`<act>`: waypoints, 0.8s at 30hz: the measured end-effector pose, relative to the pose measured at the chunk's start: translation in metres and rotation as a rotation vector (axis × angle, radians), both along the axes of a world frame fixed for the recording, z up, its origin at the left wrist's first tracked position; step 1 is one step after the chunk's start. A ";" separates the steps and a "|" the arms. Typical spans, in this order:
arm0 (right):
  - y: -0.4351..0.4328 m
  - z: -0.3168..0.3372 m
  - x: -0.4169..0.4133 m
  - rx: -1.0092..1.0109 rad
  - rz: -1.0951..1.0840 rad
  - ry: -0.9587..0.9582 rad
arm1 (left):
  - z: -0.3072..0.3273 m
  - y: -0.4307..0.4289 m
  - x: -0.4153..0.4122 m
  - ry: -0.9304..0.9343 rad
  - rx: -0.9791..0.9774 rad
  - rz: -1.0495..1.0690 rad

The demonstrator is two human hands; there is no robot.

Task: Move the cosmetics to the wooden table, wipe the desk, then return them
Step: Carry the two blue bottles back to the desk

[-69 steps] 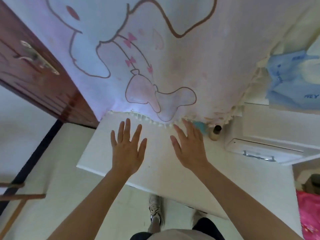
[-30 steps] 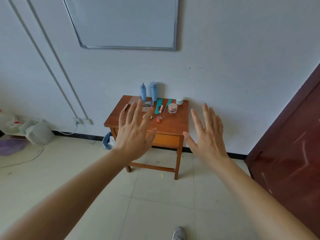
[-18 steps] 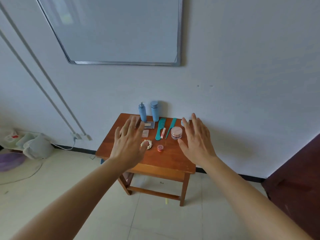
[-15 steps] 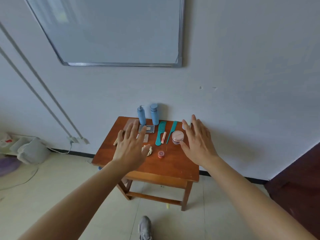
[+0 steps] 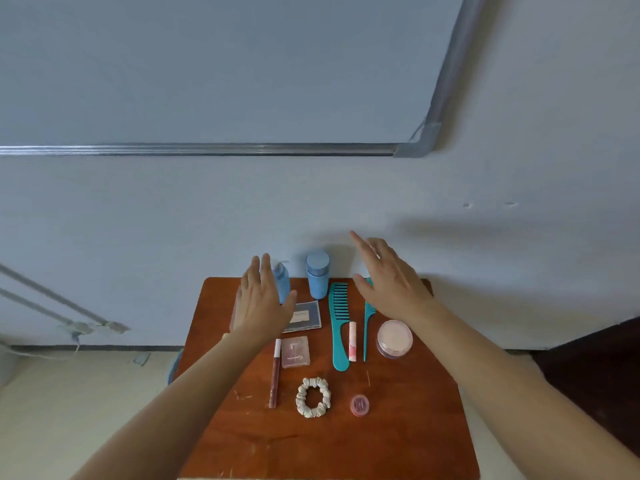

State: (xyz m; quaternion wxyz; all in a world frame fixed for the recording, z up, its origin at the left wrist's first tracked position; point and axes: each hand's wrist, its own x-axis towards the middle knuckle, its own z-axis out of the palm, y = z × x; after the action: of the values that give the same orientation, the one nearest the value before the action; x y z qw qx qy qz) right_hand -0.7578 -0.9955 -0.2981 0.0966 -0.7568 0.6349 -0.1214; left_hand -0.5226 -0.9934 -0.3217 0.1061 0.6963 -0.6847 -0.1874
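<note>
Cosmetics lie on the wooden table (image 5: 398, 441). At its back stand a blue pump bottle (image 5: 283, 285) and a blue capped bottle (image 5: 318, 275). In front lie a grey palette (image 5: 304, 317), a pink compact (image 5: 294, 351), a lip gloss tube (image 5: 275, 374), a wide teal comb (image 5: 338, 327), a tail comb (image 5: 367, 327), a pink stick (image 5: 352, 341), a powder jar (image 5: 394, 338), a scrunchie (image 5: 313, 397) and a small pink pot (image 5: 359, 405). My left hand (image 5: 261, 303) hovers with straight fingers in front of the pump bottle. My right hand (image 5: 389, 282) is spread above the combs, holding nothing.
The table stands against a white wall under a framed whiteboard (image 5: 242, 148). Pale floor tiles (image 5: 69, 410) lie to the left, with wall pipes (image 5: 52, 306) and a socket. A dark wooden door (image 5: 588, 375) is at the right.
I turned from the white desk and walked up to the wooden table, which now fills the lower view. Both hands stayed spread and empty and reached over the back row of items.
</note>
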 end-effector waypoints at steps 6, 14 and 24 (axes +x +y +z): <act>-0.057 -0.053 0.048 0.088 0.071 -0.061 | -0.049 -0.055 0.019 0.178 0.062 -0.011; -0.062 -0.102 0.068 0.134 -0.028 -0.275 | -0.082 -0.075 0.015 0.358 0.030 0.043; -0.007 -0.061 0.014 -0.001 -0.206 -0.383 | -0.051 -0.058 -0.024 0.439 -0.054 -0.024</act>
State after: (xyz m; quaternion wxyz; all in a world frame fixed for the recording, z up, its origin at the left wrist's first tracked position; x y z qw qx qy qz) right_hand -0.7434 -1.0023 -0.3594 0.2021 -0.6512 0.6788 -0.2726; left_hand -0.5464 -1.0516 -0.3730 0.2690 0.6276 -0.6580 -0.3175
